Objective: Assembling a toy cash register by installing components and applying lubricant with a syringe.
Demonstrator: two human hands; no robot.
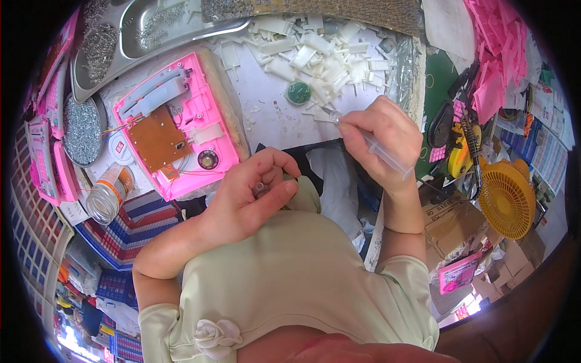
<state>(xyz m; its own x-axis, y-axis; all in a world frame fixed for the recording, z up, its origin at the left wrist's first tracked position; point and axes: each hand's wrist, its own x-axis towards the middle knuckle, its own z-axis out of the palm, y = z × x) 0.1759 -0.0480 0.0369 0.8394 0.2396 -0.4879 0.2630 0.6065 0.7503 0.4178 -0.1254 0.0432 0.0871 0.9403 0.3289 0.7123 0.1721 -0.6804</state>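
The right hand (382, 136) is closed around a clear plastic syringe (380, 150), gripping it like a pen, with the barrel running from the fingertips at about 10 o'clock down past the wrist at 4 o'clock; its tip points toward the heap of white plastic pieces (315, 45) that lies at 11 o'clock of this hand on the table (272, 118). The left hand (251, 196) sits at 8 o'clock of the right hand, well apart from it, curled with thumb and fingers pinched on a small grey part (261, 189) that is too small to make out clearly. A pink open toy case (181, 127) lies on the table at 11 o'clock of the left hand, near it but not touching, with a brown circuit board (158, 139) and a small round speaker (208, 159) inside. A small green round disc (298, 92) rests on the table between the case and the right hand, at 10 o'clock of the syringe tip. A metal tray (181, 27) with screws sits at 12 o'clock of the case, a glass jar (108, 195) lies at 9 o'clock of the left hand, and a yellow fan (507, 196) stands at 3 o'clock of the right hand.
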